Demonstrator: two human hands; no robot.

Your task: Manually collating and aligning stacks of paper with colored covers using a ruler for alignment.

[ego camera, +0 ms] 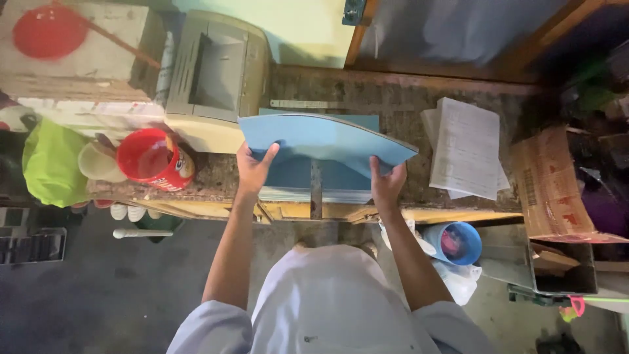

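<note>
Both arms reach out from a white shirt [334,295] toward a stone bench [406,98]. On the bench lies a stack of blue sheets [295,174]. The left hand [254,169] is closed on the near left edge of the top blue sheet [327,137], thumb on top. The right hand [386,183] is closed on its near right edge. That sheet is lifted off the stack and bends in a curve.

Behind the stack stands a grey printer [219,72], with a metal ruler [308,104] just beside it. Left of the stack sits a red tub [154,159], and further left a green bag [51,164]. Right of the stack lies a pile of white papers [465,147], then a brown box [550,183]. Below the bench, right of the stack, stands a blue cup [458,242]. Nothing blocks the hands.
</note>
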